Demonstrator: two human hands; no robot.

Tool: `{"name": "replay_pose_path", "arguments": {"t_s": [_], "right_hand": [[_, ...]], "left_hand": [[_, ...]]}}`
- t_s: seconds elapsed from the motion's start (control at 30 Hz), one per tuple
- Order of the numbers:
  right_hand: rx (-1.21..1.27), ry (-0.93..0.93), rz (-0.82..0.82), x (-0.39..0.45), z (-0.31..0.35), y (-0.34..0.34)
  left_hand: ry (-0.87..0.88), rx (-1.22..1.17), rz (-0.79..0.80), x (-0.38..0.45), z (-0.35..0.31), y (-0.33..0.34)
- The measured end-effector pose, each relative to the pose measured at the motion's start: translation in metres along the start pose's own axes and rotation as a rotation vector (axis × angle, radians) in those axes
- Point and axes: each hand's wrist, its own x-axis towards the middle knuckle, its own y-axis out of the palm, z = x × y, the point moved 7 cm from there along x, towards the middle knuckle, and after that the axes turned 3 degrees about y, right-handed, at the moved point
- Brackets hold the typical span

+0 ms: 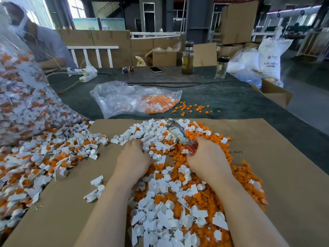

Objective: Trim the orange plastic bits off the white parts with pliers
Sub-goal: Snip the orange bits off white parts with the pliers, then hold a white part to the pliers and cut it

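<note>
While the right hand (207,158) grasps the red handles of the pliers (179,132), their tip pointing far-left over the heap, the left hand (134,157) rests among the white parts (160,202), fingers curled into them; whether it grips one I cannot tell. Orange bits (210,139) spread right. Bare cardboard (284,157) stays open toward the right edge.

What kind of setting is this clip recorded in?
Probably a plastics factory floor: a white sack printed ABS RESIN, stacked brown cardboard cartons, and a heap of white and orange moulded plastic parts on a cardboard-covered worktable.
</note>
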Motion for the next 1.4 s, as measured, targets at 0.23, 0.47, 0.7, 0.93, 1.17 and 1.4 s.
{"name": "replay_pose_path", "arguments": {"t_s": [0.23, 0.47, 0.7, 0.93, 1.17, 1.4], "right_hand": [[-0.022, 0.037, 0.014, 0.0, -0.005, 0.0], [-0.079, 0.036, 0.066, 0.001, -0.006, 0.009], [-0.109, 0.111, 0.037, 0.003, -0.018, 0.003], [0.0, 0.008, 0.058, 0.003, -0.004, 0.001], [-0.03, -0.006, 0.134, -0.003, 0.002, 0.007], [-0.112, -0.02, 0.092, -0.003, 0.002, 0.008]], "left_hand": [[-0.029, 0.017, -0.153, -0.001, 0.002, -0.016], [0.121, -0.076, 0.052, -0.001, -0.008, 0.001], [0.248, -0.191, 0.076, -0.004, -0.016, 0.0], [0.282, -0.277, 0.087, -0.006, -0.021, 0.002], [0.258, -0.278, 0.058, -0.006, -0.017, -0.001], [0.27, -0.149, 0.04, -0.006, -0.018, 0.0]]}}
